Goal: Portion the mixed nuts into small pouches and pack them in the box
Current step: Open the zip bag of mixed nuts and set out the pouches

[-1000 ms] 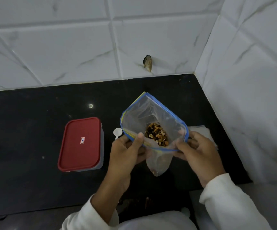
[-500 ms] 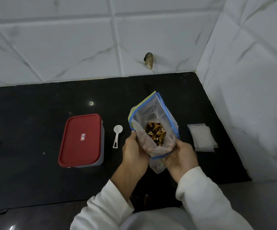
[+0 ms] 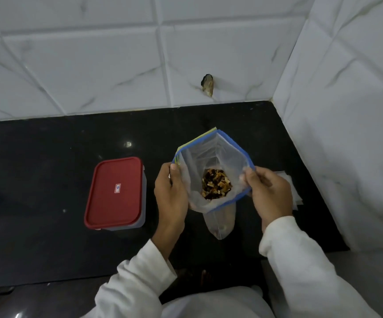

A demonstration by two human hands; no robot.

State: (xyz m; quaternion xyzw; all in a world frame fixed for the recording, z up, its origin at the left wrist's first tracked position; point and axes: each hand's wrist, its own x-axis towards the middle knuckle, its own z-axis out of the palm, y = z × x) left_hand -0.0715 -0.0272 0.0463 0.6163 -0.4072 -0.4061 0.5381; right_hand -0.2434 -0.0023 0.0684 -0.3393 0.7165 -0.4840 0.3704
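Note:
A clear zip bag point(image 3: 209, 157) with a blue and yellow seal stands upright on the black counter, mouth spread wide. Mixed nuts point(image 3: 216, 184) lie at its bottom. My left hand point(image 3: 171, 193) pinches the left rim of the bag and my right hand point(image 3: 269, 193) pinches the right rim. A box with a red lid point(image 3: 114, 191), lid on, sits left of my left hand. Small clear pouches point(image 3: 293, 191) lie flat on the counter, mostly hidden behind my right hand. The white spoon seen earlier is hidden behind my left hand.
The black counter point(image 3: 48, 157) ends at white tiled walls at the back and right point(image 3: 346, 134). A small chipped spot point(image 3: 207, 84) marks the back wall. The counter's front edge runs just in front of my sleeves.
Half a second ago my hands squeezed the bag's lower part. Now both have shifted up to the rim and pulled the mouth wide open. My left hand now covers the spoon.

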